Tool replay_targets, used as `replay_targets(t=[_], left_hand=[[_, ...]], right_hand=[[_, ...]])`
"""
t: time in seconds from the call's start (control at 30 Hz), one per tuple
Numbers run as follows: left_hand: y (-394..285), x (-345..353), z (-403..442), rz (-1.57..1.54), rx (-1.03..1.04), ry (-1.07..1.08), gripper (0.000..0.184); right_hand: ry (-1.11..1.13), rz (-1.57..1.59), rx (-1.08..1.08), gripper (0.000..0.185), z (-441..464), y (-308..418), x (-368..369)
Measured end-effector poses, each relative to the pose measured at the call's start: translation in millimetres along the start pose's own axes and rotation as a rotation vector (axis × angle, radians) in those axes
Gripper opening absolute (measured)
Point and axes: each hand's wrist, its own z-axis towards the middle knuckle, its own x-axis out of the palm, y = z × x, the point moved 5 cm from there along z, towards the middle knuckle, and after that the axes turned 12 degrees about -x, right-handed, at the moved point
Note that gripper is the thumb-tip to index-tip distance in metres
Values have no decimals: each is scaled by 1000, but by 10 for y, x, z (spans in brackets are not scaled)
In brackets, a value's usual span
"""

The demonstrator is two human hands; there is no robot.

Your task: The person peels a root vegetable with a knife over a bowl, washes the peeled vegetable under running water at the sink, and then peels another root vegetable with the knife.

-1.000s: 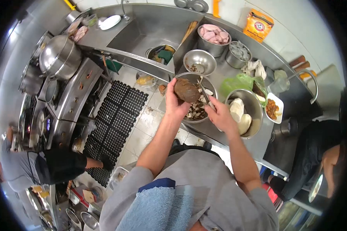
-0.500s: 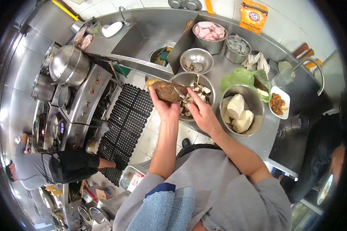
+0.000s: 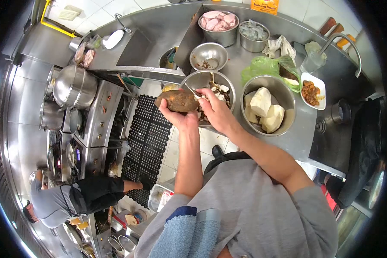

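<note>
A brown, rough-skinned root (image 3: 177, 100) rests in my left hand (image 3: 182, 119), whose fingers wrap its underside. My right hand (image 3: 216, 110) is closed round a small knife (image 3: 191, 89), its blade at the root's upper right side. Below both hands, a steel bowl (image 3: 228, 81) holds brown and white peelings. Right of it, a steel pot (image 3: 288, 95) contains peeled white pieces (image 3: 261, 102). The knife handle is mostly hidden by my fingers.
Behind stand a smaller bowl (image 3: 221, 51), a pot of pink meat (image 3: 219, 22) and another pot (image 3: 254, 36). A green bag (image 3: 262, 68) and a white dish (image 3: 321, 103) lie to the right. One person stands by the left stove, another at far right.
The root has moved left, away from over the peelings bowl, and turned from a rounded end view to lengthwise. My right hand followed with the knife. The whole view has shifted.
</note>
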Motion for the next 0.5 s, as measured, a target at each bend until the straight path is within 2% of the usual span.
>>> replay_targets(t=[0.03,0.13,0.17,0.2,0.27,0.3,0.4,0.43,0.5], left_hand=[[-9,11,-21,28,5,2,53],[18,47,-61,-82,-62,7,53],[18,71,-83,-76,-80,50,52],[10,107,-95,-65,-100,95,51],[-6,143,-128,-54,-131,180,49],[-35,153,-131,-69,-168,232,47],[-150,162,-102,-99,-169,196,46],[-183,132,-70,-101,-204,216,43],[-202,80,-58,-58,-220,165,42]], right_hand=[[61,-4,164,29,18,33,-12],[90,-80,291,29,96,-46,7],[-20,-73,171,29,139,-312,18],[-7,-47,198,29,152,-489,-2],[112,395,536,26,103,-497,-22],[173,449,551,30,71,-523,-31],[202,393,625,43,-13,-512,-122],[191,295,604,56,-36,-458,-184],[230,117,437,57,-32,-325,-250]])
